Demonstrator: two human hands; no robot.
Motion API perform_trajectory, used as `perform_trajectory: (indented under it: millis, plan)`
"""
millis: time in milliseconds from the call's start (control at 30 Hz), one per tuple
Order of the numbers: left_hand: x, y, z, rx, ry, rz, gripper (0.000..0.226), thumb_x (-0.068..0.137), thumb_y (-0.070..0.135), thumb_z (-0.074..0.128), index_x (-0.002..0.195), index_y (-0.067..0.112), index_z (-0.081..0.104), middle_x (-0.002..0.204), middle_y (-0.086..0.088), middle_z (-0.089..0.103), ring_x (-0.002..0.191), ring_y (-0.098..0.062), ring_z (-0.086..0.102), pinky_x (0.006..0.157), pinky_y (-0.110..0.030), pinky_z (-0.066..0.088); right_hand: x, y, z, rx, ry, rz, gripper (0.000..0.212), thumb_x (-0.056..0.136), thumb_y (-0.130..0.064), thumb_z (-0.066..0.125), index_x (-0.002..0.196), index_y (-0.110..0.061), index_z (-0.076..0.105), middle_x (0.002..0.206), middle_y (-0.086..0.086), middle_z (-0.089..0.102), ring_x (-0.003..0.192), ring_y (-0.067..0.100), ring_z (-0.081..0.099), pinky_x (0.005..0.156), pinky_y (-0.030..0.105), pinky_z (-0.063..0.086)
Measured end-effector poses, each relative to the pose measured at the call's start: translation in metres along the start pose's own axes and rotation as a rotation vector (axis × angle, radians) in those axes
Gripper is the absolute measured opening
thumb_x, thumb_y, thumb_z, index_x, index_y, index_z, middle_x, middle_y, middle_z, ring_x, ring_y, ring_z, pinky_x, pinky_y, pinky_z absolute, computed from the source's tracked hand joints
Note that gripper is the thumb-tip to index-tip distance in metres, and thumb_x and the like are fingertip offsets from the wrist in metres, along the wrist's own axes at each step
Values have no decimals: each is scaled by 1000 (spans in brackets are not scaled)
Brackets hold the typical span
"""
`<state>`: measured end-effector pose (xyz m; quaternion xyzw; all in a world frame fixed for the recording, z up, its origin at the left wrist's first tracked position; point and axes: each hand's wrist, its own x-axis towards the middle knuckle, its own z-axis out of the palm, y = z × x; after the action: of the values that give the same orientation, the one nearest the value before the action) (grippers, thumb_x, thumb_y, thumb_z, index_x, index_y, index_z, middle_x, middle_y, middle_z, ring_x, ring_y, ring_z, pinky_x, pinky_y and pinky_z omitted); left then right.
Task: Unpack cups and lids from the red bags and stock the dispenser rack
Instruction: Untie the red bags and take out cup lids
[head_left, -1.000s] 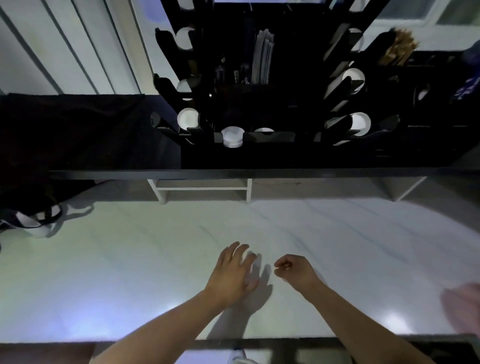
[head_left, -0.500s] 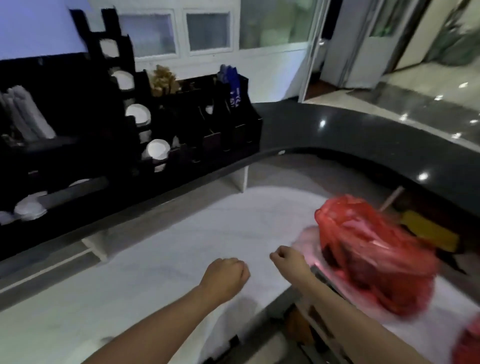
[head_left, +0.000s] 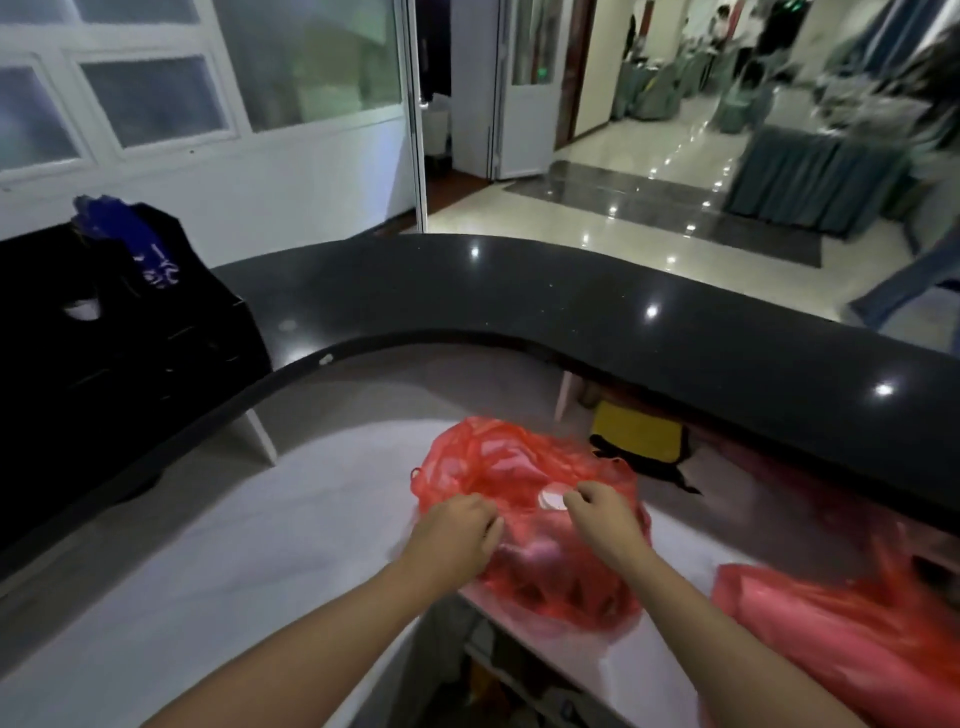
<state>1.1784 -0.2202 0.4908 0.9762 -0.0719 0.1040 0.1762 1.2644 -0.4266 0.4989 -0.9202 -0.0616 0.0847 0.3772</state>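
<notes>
1. Fingers of both hands are curled in against the top of a red bag (head_left: 524, 467); the left hand (head_left: 457, 535) grips the crumpled plastic at the bag's near left side, knuckles up.
2. On the other side, the right hand (head_left: 605, 519) pinches the plastic with thumb and forefinger drawn together, just beside a small white round thing (head_left: 551, 498) that shows at the bag's mouth; it may be a lid or a cup rim, but blur hides which.
3. That red bag sits on the white worktop (head_left: 234, 561), near its right-hand corner edge. Pale shapes show through the plastic low in the bag; what they are cannot be told.
4. Off to the right lies a second red bag (head_left: 831, 639), smeared by motion, apart from both hands. Its contents do not show.
5. Far left, the black dispenser rack (head_left: 119, 332) stands on the dark curved counter (head_left: 571, 301), well apart from the bags. Something blue (head_left: 130, 234) sticks out of its top compartment.
6. Under the counter, behind the first bag, sits a yellow box-like thing (head_left: 636, 434) with a black strap.
</notes>
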Motion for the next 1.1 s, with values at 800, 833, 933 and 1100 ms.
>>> perform_trajectory:
  millis: [800, 833, 933, 1100]
  plan:
    - [148, -8, 163, -424, -673, -562, 56, 93, 50, 63, 123, 2, 64, 121, -18, 69, 112, -34, 64, 91, -36, 51, 61, 109, 31, -378, -194, 60, 45, 103, -40, 47, 146, -29, 52, 159, 0, 37, 150, 16, 26, 122, 28, 16]
    - [151, -7, 165, -459, -698, -608, 57, 91, 50, 65, 120, 1, 66, 119, -18, 70, 109, -34, 66, 90, -36, 53, 62, 111, 32, -353, -206, 68, 45, 104, -39, 47, 147, -27, 51, 159, 0, 36, 150, 16, 25, 121, 27, 15]
    - [154, -1, 169, -591, -708, -750, 59, 85, 48, 73, 121, 2, 63, 116, -15, 70, 105, -33, 67, 90, -39, 55, 67, 118, 31, -293, -241, 90, 47, 104, -37, 47, 149, -24, 48, 160, -1, 34, 151, 16, 23, 121, 28, 15]
    - [152, 10, 172, -883, -620, -955, 69, 73, 28, 88, 126, 6, 51, 105, -10, 68, 93, -26, 68, 80, -37, 59, 72, 123, 27, -247, -288, 56, 44, 102, -33, 49, 144, -22, 53, 152, -2, 41, 146, 17, 29, 115, 23, 21]
